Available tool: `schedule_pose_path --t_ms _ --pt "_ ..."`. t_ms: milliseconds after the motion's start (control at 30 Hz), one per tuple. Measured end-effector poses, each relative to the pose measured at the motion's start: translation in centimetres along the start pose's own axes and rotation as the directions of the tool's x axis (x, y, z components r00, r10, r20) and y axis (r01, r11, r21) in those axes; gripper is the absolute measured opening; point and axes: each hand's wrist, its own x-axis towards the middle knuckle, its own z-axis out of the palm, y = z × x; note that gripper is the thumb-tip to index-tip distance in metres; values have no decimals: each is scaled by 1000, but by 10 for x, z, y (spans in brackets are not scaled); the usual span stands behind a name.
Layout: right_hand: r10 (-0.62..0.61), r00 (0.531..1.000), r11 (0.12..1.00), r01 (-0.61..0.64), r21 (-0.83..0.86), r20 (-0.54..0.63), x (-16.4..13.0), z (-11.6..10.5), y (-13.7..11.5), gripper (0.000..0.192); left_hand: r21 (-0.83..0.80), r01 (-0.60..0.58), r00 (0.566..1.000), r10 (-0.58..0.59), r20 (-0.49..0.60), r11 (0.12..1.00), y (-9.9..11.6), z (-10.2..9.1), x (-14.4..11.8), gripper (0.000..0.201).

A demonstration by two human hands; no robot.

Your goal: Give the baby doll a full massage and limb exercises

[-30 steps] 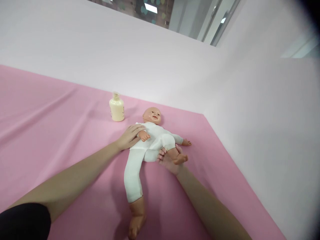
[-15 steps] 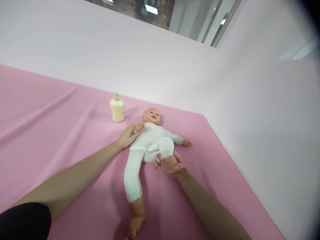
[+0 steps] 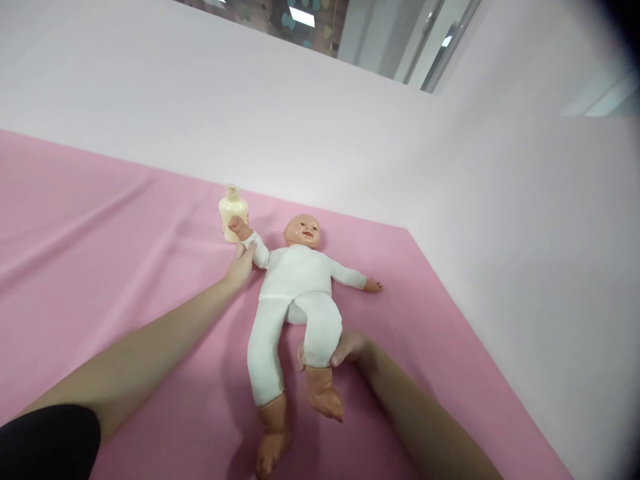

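A baby doll (image 3: 297,273) in a white top and leggings lies on its back, its bare head toward the wall. My left hand (image 3: 241,265) grips the doll's forearm on the left side and holds it raised outward, the doll's fist in front of the bottle. Around the lower part of the doll's leg on the right side, my right hand (image 3: 345,349) is closed, fingers partly hidden beneath it. That leg is slightly bent, with its foot hanging free of my hand. The doll's other arm and other leg lie stretched out on the pink sheet (image 3: 150,267).
A cream pump bottle (image 3: 233,208) stands on the sheet left of the doll's head. White walls (image 3: 250,113) rise along the far and right edges of the pink surface. A window (image 3: 320,27) is set above the far wall.
My left hand has swung the doll's arm from its chest outward to the left. My right hand has brought the bent leg down and straighter, toward me.
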Motion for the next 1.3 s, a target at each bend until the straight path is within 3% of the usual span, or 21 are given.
schedule_pose_path --t_ms 233,333,400,500,633,700,767,967,1067,1200,1300 --pt "-140 988 988 135 75 64 3 1 3 62 3 -23 999 23 36 1000 2 2 -3 33" --pt "-209 976 969 197 150 67 3 -3 10 66 -20 -33 990 35 139 999 4 3 -8 41" --pt "-297 954 935 283 212 39 4 -5 13 66 16 -102 968 95 234 995 6 2 -12 47" --pt "-393 915 872 402 280 -92 6 -5 9 61 163 -344 869 248 428 925 16 0 -17 46" --pt "-309 840 838 462 290 -446 7 0 -5 52 250 -618 663 323 675 746 31 -1 -22 41" --pt "-249 801 822 472 319 -544 7 2 -10 53 258 -680 607 328 724 687 35 0 -23 41" --pt "-221 790 810 475 343 -573 7 4 -12 56 276 -705 588 322 742 653 36 0 -23 42" --pt "-240 808 834 455 310 -538 7 2 -10 59 301 -687 605 292 741 661 35 0 -23 44" --pt "-291 822 843 463 276 -490 7 1 -9 62 291 -651 644 307 700 701 34 1 -23 42" --pt "-364 868 863 451 228 -338 7 3 -8 60 252 -517 767 312 561 818 25 1 -22 39" --pt "-374 905 885 414 211 -205 7 6 -5 58 173 -313 889 223 401 934 15 2 -18 41"
